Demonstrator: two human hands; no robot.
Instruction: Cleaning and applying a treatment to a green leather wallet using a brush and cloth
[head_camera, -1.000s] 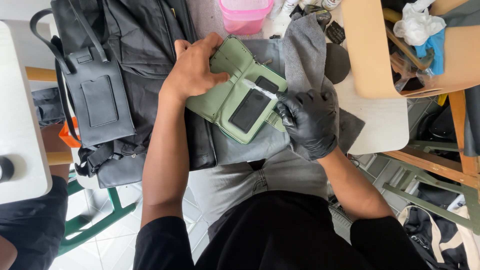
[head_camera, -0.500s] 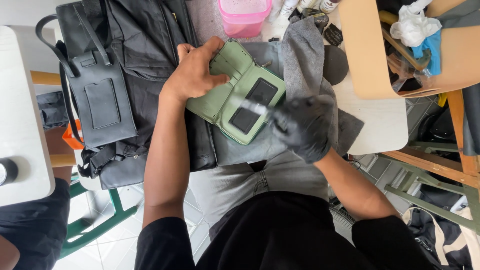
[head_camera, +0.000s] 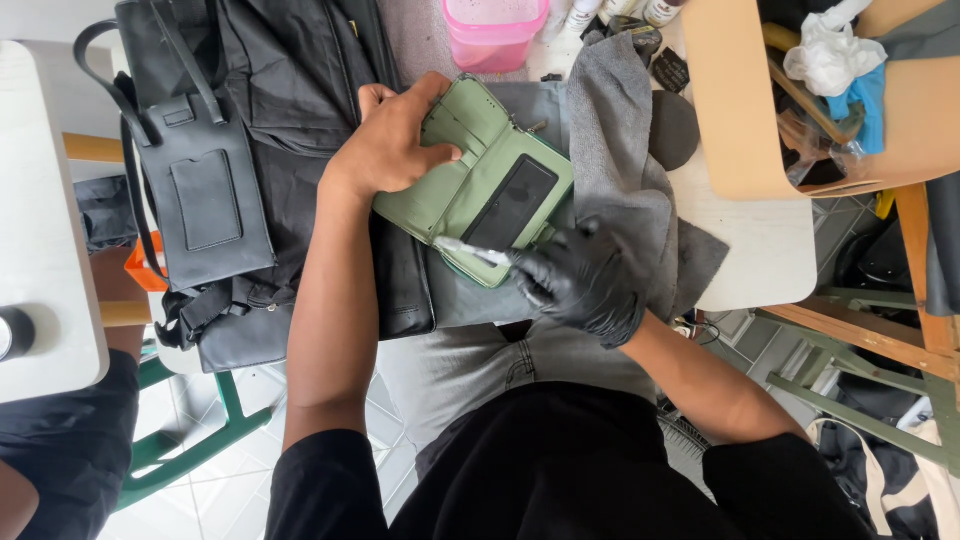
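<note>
I am seeing the left hand (head_camera: 395, 140) lying mostly flat and spread on the green wallet (head_camera: 478, 185), palm down, thumb stretching toward three o'clock across the wallet's upper flap and pressing it open. The bare left forearm is running straight down toward six o'clock. The right hand (head_camera: 585, 280), in a black glove, is curling closed around a thin white tool (head_camera: 470, 250), pinching it between thumb and fingers; the tool's tip is pointing toward nine o'clock and touching the wallet's lower edge, just beside its dark rectangular window. The right forearm is angling away toward five o'clock. The wallet is lying open at the middle of the view, resting on a grey cloth (head_camera: 625, 170) over the person's lap. At nine o'clock from the wallet a black bag (head_camera: 260, 150) is spreading out. At twelve o'clock a pink tub (head_camera: 495, 30) is standing on the tabletop (head_camera: 760, 255).
</note>
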